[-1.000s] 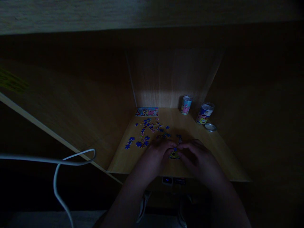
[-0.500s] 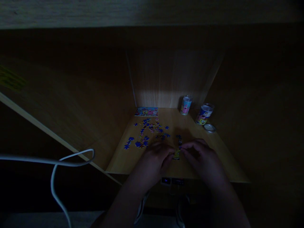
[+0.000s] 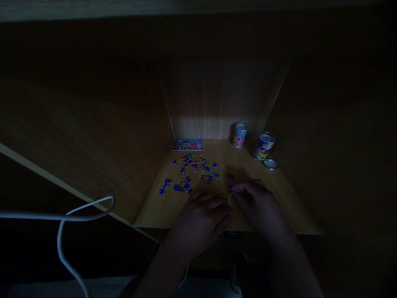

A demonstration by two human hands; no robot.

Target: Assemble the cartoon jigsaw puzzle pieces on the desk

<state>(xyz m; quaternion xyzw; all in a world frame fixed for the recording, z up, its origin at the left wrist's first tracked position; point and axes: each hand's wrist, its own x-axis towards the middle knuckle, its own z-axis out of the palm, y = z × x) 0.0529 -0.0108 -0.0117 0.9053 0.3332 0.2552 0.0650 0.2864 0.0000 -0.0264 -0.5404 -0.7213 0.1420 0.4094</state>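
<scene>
Station: a wooden desk [image 3: 279,207] set in a panelled alcove, dimly lit, with only the rear of the surface catching light. A white cable [image 3: 62,231] loops in the air off the left edge, well apart from the work.

Left hand [image 3: 198,217]: palm down on the near part of the desk, fingers laid out flat and loose, closed round nothing, the tips against the left side of the yellow puzzle piece [image 3: 228,199].

Right hand [image 3: 257,207]: fingers bunched together, the tips pinching that piece from the right. In this light it cannot be confirmed whether it is a single piece or a few already joined.

Behind the hands: a printed reference picture [image 3: 187,144] lies flat against the back panel. Two printed tins stand upright at the rear right, the pink-and-blue tin [image 3: 239,135] and, nearer, the blue-and-yellow tin [image 3: 263,146], with a round lid [image 3: 271,164] flat on the desk just beside the latter.

The loose puzzle pieces [image 3: 192,169], mostly blue, are scattered between the reference picture and the hands.

Assessment: the step in hand is fitting at the near edge, the piece being steadied by one hand and set by the other. Seating it calls for lining up tab and notch, then pressing flat; a further piece would have to come from the scatter just beyond the left fingertips.
</scene>
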